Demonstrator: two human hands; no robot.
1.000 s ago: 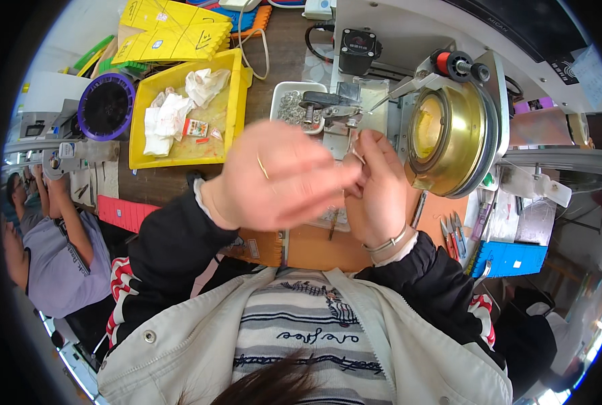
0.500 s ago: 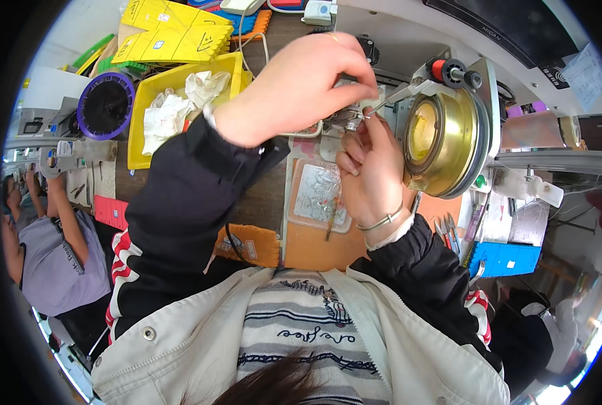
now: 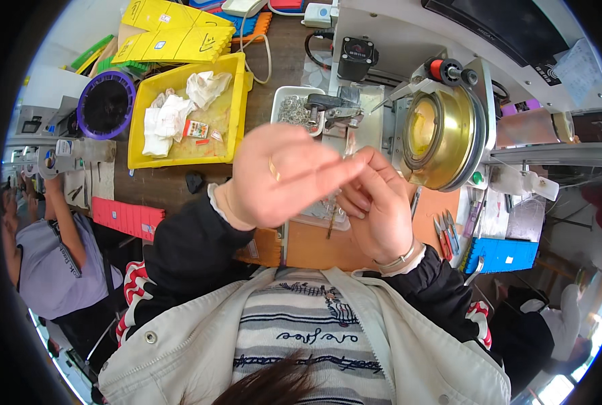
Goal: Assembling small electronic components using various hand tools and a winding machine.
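My left hand [image 3: 291,177], a ring on one finger, is blurred, its fingers reaching right to meet the other hand's fingertips. My right hand [image 3: 383,214] is closed in a pinch with the fingers curled. Whatever lies between the fingertips is too small to make out. A small clear and reddish piece [image 3: 350,142] shows just beyond the fingertips; whether it is held I cannot tell. Beyond the hands sits a metal clamp device [image 3: 338,111], and left of it a white dish [image 3: 276,101] of small metal parts. Under the hands, a shallow clear tray [image 3: 339,224] is mostly hidden.
To the right stands a machine with a large brass wheel [image 3: 442,138] and a red spool [image 3: 438,69]. Red- and blue-handled tools [image 3: 447,236] lie near a blue panel [image 3: 510,255]. A yellow tray [image 3: 243,74] with white cloths stands left. A co-worker [image 3: 64,263] sits far left.
Both hands have drawn back from the clamp device toward me, the left one also moving lower. The clamp device and the white dish now show uncovered.
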